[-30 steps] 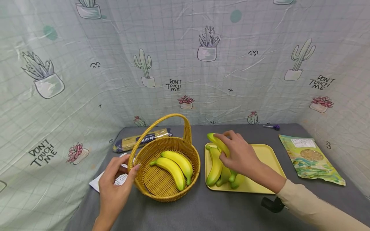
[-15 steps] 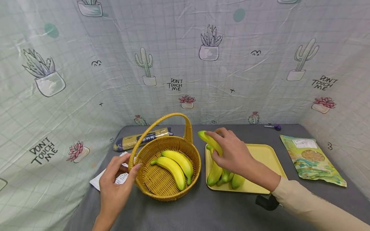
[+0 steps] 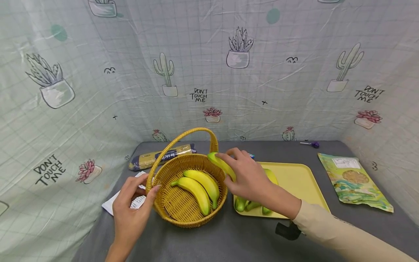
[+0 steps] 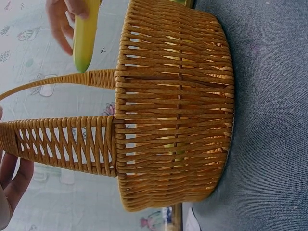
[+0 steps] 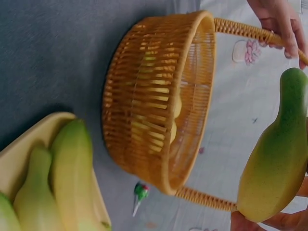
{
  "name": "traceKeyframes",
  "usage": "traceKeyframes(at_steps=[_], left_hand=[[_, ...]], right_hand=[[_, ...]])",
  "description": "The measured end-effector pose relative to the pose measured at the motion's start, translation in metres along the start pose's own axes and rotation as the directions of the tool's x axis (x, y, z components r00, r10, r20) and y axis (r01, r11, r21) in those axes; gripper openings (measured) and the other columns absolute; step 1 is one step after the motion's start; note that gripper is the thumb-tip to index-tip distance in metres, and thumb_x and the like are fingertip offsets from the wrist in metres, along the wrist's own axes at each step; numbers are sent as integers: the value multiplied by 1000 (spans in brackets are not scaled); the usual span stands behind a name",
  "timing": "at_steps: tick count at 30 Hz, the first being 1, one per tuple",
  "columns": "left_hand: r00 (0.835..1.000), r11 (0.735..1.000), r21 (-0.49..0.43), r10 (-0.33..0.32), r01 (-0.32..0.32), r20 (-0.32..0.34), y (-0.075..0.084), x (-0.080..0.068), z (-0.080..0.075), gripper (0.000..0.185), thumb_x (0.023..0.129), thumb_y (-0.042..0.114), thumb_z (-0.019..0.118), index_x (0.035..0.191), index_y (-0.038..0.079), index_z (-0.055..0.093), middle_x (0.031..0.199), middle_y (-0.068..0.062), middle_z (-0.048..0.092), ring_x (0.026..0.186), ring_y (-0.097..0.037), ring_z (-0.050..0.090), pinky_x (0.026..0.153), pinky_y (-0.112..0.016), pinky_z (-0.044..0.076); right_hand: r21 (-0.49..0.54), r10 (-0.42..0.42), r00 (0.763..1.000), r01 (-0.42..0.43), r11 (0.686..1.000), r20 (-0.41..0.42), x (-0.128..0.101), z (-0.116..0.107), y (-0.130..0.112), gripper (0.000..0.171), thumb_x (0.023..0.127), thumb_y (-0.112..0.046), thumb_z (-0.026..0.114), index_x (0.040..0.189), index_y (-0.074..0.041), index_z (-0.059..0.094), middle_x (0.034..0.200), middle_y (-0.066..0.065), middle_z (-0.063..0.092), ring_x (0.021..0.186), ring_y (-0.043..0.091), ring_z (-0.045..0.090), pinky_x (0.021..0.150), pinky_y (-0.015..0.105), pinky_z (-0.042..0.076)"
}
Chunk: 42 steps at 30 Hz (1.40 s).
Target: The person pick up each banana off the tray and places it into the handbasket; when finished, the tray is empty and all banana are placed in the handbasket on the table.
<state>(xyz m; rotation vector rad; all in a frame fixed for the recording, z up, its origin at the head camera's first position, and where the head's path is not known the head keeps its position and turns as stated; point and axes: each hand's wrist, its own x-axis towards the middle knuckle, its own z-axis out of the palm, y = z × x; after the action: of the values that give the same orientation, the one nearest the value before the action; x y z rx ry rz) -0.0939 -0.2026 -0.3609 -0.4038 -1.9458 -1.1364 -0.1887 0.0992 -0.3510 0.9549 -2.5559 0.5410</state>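
While our left hand (image 3: 131, 211) curls its fingers around the wicker basket (image 3: 186, 189) at its handle base, our right hand (image 3: 248, 178) grips a banana (image 3: 222, 165) above the basket's right rim.

The held banana (image 3: 222, 165), yellow with a green tip, hung tilted over the right rim of the woven basket (image 3: 170, 211). 2 yellow bananas (image 3: 198, 187) lay side by side inside that basket.

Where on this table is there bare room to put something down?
The right half of the yellow tray is bare, as is the grey cloth in front of the basket. The basket floor left of its two bananas is free. The tray's left end is crowded.
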Motion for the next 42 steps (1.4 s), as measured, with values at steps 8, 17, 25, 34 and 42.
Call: traceKeyframes(at_steps=[8,17,25,34,42], left_hand=[[1000,1000,6,-14,14,13,1,0,-1,43,78,-24,79,118,-8,73,93,-13,61,76,-14,59,72,-11,52],[1000,1000,4,-18,18,17,2,0,-1,43,78,-24,79,118,-9,72,92,-13,61,75,-12,60,70,-11,53],[998,998,34,-54,53,25,2,0,-1,41,79,-22,80,117,-9,72,92,-12,61,74,-12,59,70,-11,52],[999,999,8,-38,38,15,3,0,-1,43,79,-24,79,118,-8,73,91,-12,60,76,-12,59,71,-11,53],[998,998,25,-59,58,28,3,0,-2,42,79,-23,80,118,-8,73,92,-10,60,76,-12,59,70,-12,53]], right_hand=[[7,-46,999,45,999,22,12,13,-18,61,87,-9,70,146,-20,64,128,7,60,93,21,52,53,29,42],[28,-71,994,69,997,89,23,33,-30,61,90,-10,67,150,-20,60,128,7,58,98,23,52,50,28,42],[27,-91,986,88,996,139,36,53,-41,61,91,-10,66,150,-21,59,128,6,58,98,23,53,48,29,41],[-15,-95,971,101,995,219,52,73,-56,62,90,-12,67,151,-20,58,129,9,59,98,25,55,50,27,42],[-31,-89,955,102,994,283,59,93,-66,67,89,-15,69,154,-22,55,134,9,57,98,25,56,46,28,41]])
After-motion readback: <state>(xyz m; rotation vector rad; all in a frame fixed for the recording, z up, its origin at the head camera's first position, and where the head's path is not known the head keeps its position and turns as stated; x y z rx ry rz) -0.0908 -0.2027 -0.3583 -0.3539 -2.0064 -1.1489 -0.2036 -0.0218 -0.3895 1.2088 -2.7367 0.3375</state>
